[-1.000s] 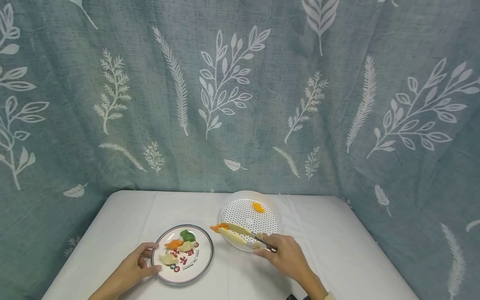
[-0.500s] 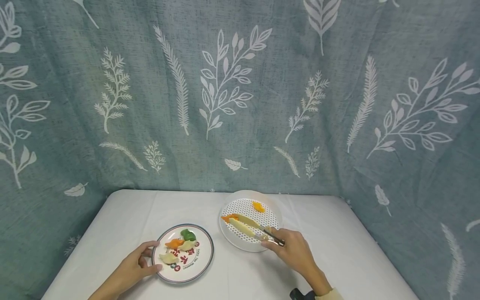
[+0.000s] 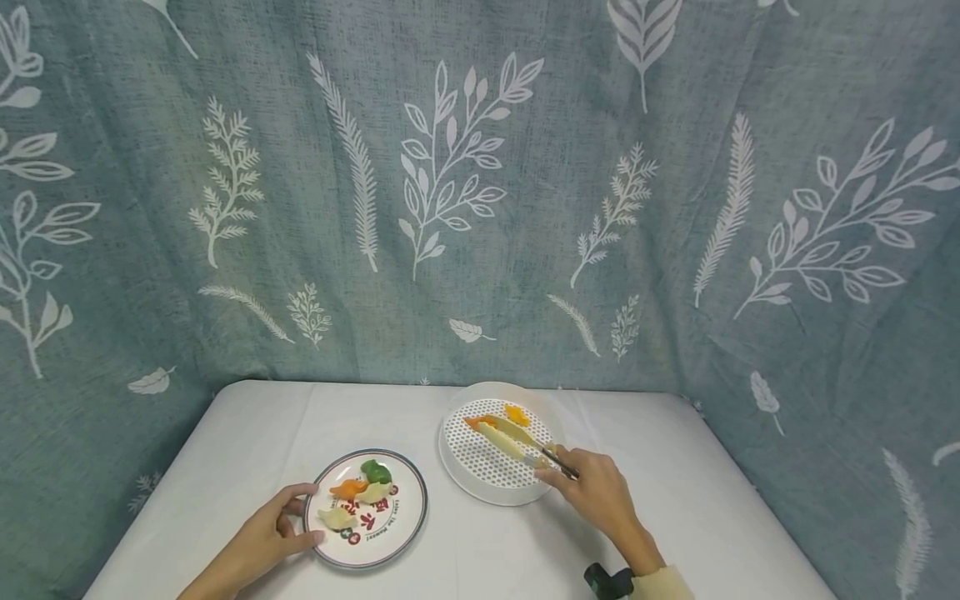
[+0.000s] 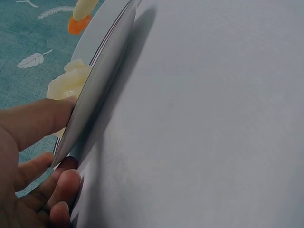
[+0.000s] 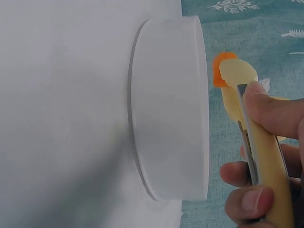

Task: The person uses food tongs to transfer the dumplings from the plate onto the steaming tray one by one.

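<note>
My left hand pinches the left rim of a white plate. In the left wrist view its thumb lies over the rim, other fingers curl at the edge. On the plate are a green dumpling, an orange dumpling and two cream dumplings. My right hand grips tongs with pale yellow tips. An orange dumpling is between those tips, over a round white steamer basket with a perforated floor. In the right wrist view the tongs are above the basket's wall.
A yellow-orange dumpling lies in the back of the basket, close to the tongs' tips. White cloth covers the table. Behind and at both sides hangs a green-blue curtain with white leaf prints.
The right hand has carried the tongs and orange dumpling rightward and away from me, from the basket's left rim to over its floor. The left hand and plate stay put.
</note>
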{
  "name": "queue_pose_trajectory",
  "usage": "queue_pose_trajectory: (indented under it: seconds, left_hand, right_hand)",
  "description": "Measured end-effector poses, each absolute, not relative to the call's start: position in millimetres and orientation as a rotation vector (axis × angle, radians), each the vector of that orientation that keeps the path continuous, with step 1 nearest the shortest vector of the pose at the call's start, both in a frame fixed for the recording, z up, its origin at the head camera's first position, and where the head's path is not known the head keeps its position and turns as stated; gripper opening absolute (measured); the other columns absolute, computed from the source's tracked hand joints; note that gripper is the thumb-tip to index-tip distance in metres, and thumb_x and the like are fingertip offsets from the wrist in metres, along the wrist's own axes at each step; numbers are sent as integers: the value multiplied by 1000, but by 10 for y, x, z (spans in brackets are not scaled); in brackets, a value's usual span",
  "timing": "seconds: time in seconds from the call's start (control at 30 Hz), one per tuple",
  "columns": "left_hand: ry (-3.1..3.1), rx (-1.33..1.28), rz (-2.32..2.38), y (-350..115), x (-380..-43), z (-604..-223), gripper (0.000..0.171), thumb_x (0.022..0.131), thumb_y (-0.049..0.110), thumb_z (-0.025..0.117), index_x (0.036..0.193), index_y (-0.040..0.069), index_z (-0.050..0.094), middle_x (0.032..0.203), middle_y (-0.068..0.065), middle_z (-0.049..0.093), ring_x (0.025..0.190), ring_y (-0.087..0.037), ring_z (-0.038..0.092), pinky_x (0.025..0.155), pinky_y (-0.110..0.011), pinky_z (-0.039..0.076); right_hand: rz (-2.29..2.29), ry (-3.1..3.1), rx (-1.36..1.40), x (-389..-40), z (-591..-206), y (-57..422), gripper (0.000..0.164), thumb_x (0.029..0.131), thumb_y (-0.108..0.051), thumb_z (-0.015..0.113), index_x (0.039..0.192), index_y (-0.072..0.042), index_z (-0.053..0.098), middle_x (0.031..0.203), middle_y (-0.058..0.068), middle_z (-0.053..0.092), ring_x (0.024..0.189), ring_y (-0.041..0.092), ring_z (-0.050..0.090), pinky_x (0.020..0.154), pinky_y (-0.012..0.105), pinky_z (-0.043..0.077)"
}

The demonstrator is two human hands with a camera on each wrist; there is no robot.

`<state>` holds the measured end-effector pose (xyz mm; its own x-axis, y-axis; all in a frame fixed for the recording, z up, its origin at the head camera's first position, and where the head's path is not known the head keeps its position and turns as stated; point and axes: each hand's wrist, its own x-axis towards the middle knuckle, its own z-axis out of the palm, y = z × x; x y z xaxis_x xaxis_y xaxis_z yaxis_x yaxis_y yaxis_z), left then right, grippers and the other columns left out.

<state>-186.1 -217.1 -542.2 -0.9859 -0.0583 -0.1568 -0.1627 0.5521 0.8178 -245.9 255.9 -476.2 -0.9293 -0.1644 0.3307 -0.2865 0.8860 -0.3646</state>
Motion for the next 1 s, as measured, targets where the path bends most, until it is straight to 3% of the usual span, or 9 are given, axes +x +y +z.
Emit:
queue_pose_trajectory:
  seconds: [0.13, 0.33, 0.47, 0.6, 0.83, 1.0]
  left_hand:
    - [2667, -193, 1428, -2174, -1861, -5446, 85, 72, 32, 94, 142, 8, 53, 110, -5, 62, 77, -20, 48, 60, -29, 41]
    - [2679, -189, 1418, -2180, -1864, -5458, 86, 71, 33, 95, 143, 8, 52, 110, -5, 63, 77, -20, 48, 59, -30, 41]
    - [2674, -201, 1413, -2183, -1864, -5455, 88, 71, 34, 95, 143, 8, 52, 110, -5, 62, 77, -20, 48, 59, -30, 41]
    - [2670, -206, 1430, -2183, -1861, -5453, 87, 71, 33, 95, 143, 8, 52, 109, -4, 63, 77, -20, 48, 59, -30, 41]
    - [2677, -211, 1420, -2178, -1858, -5434, 87, 72, 33, 94, 143, 8, 51, 110, -5, 63, 76, -20, 48, 59, -30, 41]
    - [2672, -210, 1425, -2164, -1862, -5425, 87, 72, 32, 94, 144, 8, 50, 111, -5, 63, 77, -20, 48, 60, -31, 42]
  right_hand:
    - [572, -2774, 290, -2511, -4773, 2591, 58, 86, -51, 80, 125, -8, 74, 63, -5, 52, 57, 11, 38, 51, 28, 33]
    - [545, -2813, 225, -2603, -4782, 2601, 63, 87, -53, 78, 129, -7, 71, 62, -2, 43, 58, 13, 38, 51, 31, 32]
    - [523, -2796, 215, -2673, -4799, 2585, 61, 87, -51, 79, 128, -6, 72, 80, 8, 69, 62, 15, 43, 51, 32, 33]
    - [509, -2784, 214, -2730, -4799, 2553, 60, 88, -49, 79, 128, -5, 72, 101, 16, 75, 67, 18, 49, 53, 33, 36]
    - [465, -2838, 174, -2853, -4810, 2500, 58, 90, -49, 77, 128, -5, 72, 75, 3, 60, 64, 19, 47, 52, 34, 37]
    - [384, -2865, 156, -2935, -4829, 2486, 54, 89, -47, 78, 125, -7, 74, 90, 9, 70, 66, 20, 50, 54, 34, 40]
